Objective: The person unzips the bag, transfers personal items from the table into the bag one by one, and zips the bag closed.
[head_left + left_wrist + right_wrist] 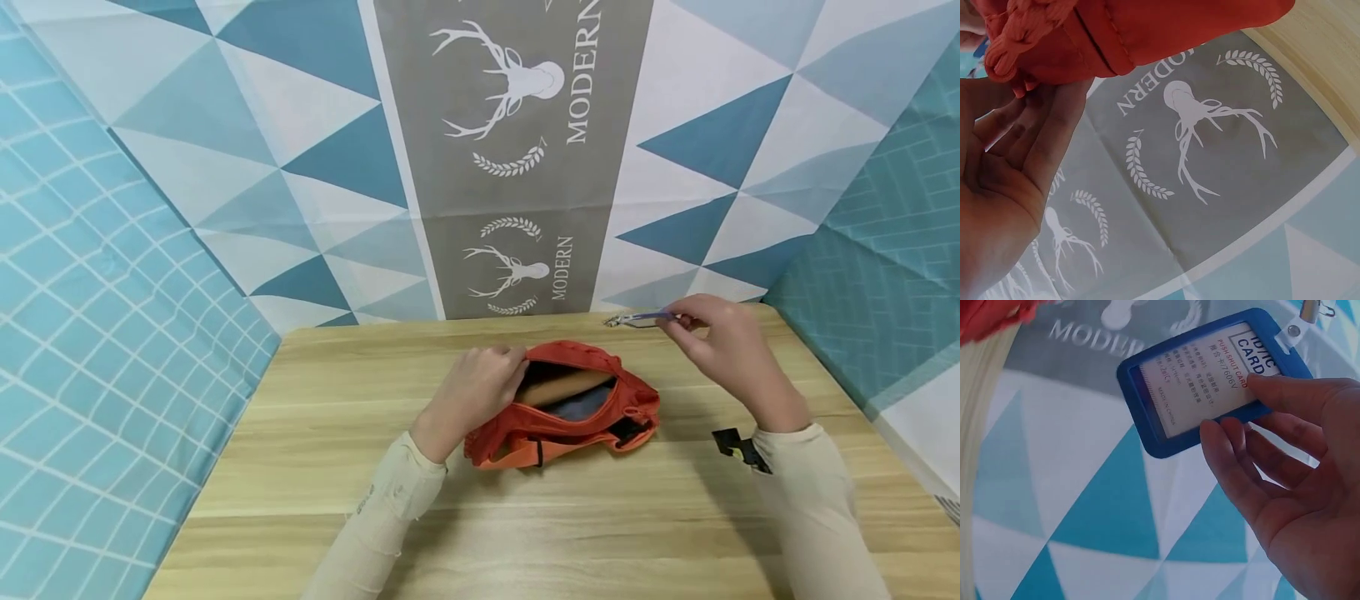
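A red bag (577, 354) with an orange strap (570, 452) sits on the table, its top gaping. Inside lie a long brown thing (566, 387) and something grey (581, 404). My left hand (483, 387) grips the left end of the bag's opening; in the left wrist view that hand (1007, 162) has its fingers at the red fabric, beside a braided cord (1029, 34). To the right, my right hand (723, 342) pinches a blue-framed ID card holder (1204, 387) above the table, apart from the bag. A metal clip (1311, 311) hangs at one end of it.
The wooden table (352, 500) reaches back to a wall covering (337, 200) with triangles and deer heads. Blue tiled-pattern sheets (97, 292) stand at both sides. A small black piece (738, 450) shows at my right sleeve.
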### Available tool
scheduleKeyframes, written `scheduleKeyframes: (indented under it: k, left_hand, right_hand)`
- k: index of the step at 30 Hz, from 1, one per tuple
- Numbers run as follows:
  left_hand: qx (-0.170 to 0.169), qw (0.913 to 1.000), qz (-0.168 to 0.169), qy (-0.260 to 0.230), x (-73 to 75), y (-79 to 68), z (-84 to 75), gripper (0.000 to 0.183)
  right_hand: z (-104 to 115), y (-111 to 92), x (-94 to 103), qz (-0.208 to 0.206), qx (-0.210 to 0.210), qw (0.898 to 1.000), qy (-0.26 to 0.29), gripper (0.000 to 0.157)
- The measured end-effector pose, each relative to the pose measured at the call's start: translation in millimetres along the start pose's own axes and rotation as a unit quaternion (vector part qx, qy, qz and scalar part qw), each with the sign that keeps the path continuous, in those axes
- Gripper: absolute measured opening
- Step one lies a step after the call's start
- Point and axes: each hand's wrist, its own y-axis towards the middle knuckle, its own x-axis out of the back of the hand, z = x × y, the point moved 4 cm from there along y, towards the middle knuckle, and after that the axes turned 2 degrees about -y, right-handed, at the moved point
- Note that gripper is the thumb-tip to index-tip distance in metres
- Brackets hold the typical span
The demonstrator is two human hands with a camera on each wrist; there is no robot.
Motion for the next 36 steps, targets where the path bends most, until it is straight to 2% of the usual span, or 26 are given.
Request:
scheduleKeyframes:
  k: [9,18,21,26,30,33,36]
  left_hand:
    - [-0.002,1.0000,0.003,-0.005,-0.6,-0.5,-0.3,0.017]
    - [0.007,0.9996,0.022,-0.017,-2.1,-0.4,-0.3,0.019]
    - [0.012,0.9991,0.032,-0.024,-2.9,-0.5,-0.5,0.020]
    - [0.013,0.9985,0.041,-0.035,-2.2,-0.5,-1.8,0.022]
    - [0.008,0.9982,0.042,-0.042,-0.8,-0.3,-2.5,0.021]
    - [0.009,0.9978,0.048,-0.045,-0.6,0.0,-2.5,0.022]
    - [0.010,0.9971,0.056,-0.051,-0.7,-0.1,-2.6,0.022]
  right_hand:
    - [46,0,-4.7,-0.006,0.084,0.994,0.068,0.018]
    - [73,-8,-14.5,0.032,0.106,0.989,0.094,0.025]
    - [79,-9,-21.7,0.047,0.117,0.985,0.114,0.025]
    - [83,-10,-34.5,0.068,0.112,0.980,0.148,0.025]
    - [87,-12,-44.3,0.086,0.129,0.973,0.171,0.023]
    - [89,-13,-52.3,0.099,0.141,0.972,0.161,0.021]
    - [87,-13,-61.7,0.117,0.137,0.976,0.125,0.018]
